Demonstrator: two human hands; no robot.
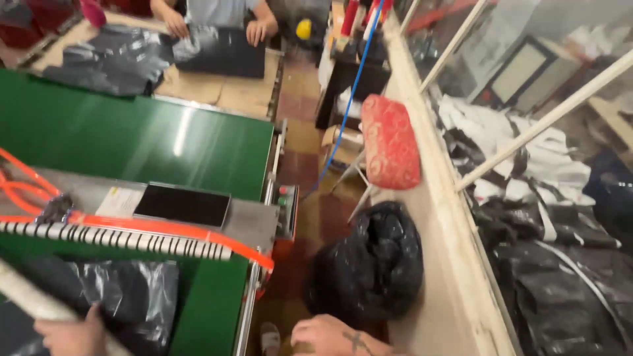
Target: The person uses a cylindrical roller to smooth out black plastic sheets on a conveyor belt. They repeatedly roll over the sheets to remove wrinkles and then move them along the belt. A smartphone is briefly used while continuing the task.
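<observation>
My left hand sits at the bottom left edge, wrapped around a pale thick roll that slants up to the left. Under it, shiny black plastic film lies on the near end of a green machine. My right hand is at the bottom centre with its back toward me, just below a stuffed black plastic bag on the floor. Its fingers are cut off by the frame edge, so a grip cannot be made out.
A green conveyor belt runs to the far table, where another person's hands rest on black material. Orange hoses cross the machine's metal top and dark panel. A red cushioned stool, blue cable and wooden partition stand on the right.
</observation>
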